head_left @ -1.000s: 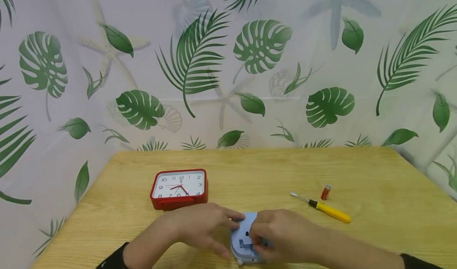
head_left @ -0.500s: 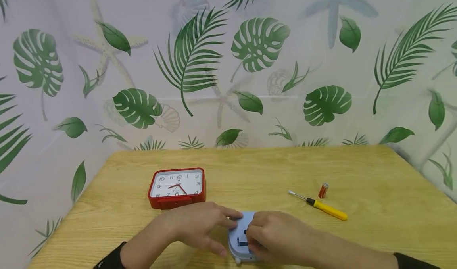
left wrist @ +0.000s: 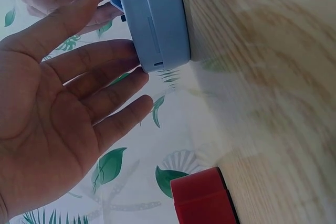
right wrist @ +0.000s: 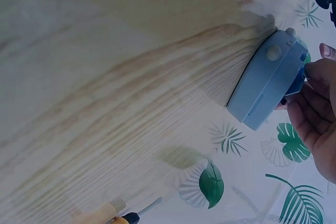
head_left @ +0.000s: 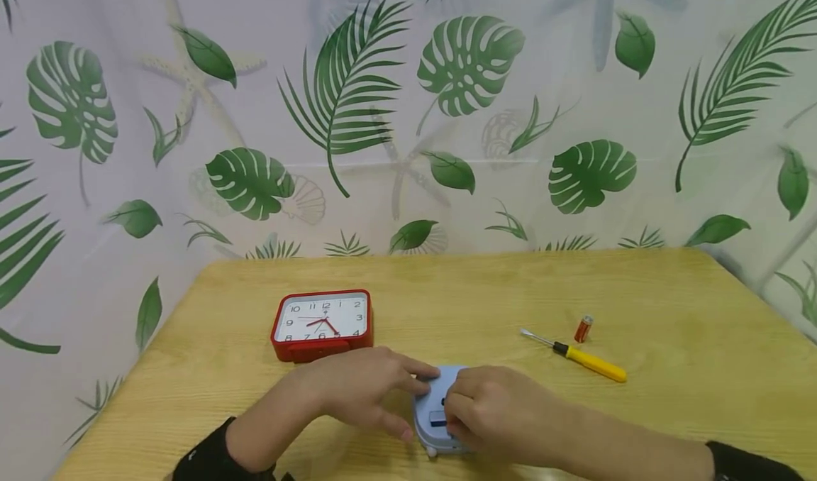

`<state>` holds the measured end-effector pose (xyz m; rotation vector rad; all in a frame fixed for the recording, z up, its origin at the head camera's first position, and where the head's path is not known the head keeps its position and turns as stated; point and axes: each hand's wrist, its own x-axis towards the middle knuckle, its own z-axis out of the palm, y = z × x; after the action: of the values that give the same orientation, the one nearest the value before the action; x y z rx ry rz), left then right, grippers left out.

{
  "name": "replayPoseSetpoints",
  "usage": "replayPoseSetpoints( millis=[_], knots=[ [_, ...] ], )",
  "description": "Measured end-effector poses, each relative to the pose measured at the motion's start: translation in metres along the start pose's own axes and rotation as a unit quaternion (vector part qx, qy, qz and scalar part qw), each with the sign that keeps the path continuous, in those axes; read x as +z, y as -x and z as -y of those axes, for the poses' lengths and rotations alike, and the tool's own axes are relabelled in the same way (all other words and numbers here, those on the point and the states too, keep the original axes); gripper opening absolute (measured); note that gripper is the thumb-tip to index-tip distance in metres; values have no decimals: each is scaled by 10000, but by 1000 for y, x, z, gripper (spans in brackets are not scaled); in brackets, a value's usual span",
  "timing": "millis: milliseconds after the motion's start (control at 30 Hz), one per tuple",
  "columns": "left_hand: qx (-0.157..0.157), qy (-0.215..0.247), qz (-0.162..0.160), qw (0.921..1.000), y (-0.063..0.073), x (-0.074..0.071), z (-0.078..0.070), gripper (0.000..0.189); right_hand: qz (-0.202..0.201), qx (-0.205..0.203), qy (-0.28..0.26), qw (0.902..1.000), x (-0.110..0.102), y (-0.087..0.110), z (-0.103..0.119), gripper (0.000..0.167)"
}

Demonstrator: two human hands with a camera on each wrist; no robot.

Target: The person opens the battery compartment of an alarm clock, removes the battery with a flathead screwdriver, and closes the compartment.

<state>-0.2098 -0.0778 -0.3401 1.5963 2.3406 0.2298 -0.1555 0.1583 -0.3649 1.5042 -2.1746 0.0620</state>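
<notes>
A light blue alarm clock point(head_left: 426, 424) lies back up on the table, with small round feet toward the person and a black knob point(left wrist: 123, 18) on its back. My right hand point(head_left: 498, 413) bends over the back and pinches a small blue battery cover point(right wrist: 297, 83), tilted up at the compartment in the right wrist view. My left hand point(head_left: 370, 389) is spread at the clock's left side; its fingertips touch the casing's edge, the thumb held apart. The right fingers hide part of the compartment in the head view.
A red alarm clock point(head_left: 322, 321) with a white dial lies face up, beyond the left hand. To the right are a yellow-handled screwdriver point(head_left: 593, 364) and a small red battery point(head_left: 584, 329) on the wooden table point(head_left: 485, 289). A leaf-patterned cloth point(head_left: 383, 112) hangs behind.
The right fingers have shifted slightly at the battery compartment, and a lighter blue surface shows there. The left hand holds its place; the head view has tilted a little.
</notes>
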Motion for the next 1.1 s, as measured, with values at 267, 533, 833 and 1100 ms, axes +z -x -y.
replayPoseSetpoints(
  millis=[267, 533, 833, 1100],
  knots=[
    [-140, 207, 140, 9996, 1, 0, -1, 55, 95, 53, -271, 9996, 2, -2, 0, 19],
    [-4, 132, -7, 9999, 1, 0, 3, 54, 526, 234, -546, 9969, -5, -3, -4, 17],
    [39, 106, -116, 9999, 4, 4, 3, 52, 1207, 430, -973, 9870, -10, -8, -3, 8],
    [74, 151, -122, 9998, -1, 0, 5, 52, 2079, 1524, -1769, 9499, -18, -19, -8, 10]
  ],
)
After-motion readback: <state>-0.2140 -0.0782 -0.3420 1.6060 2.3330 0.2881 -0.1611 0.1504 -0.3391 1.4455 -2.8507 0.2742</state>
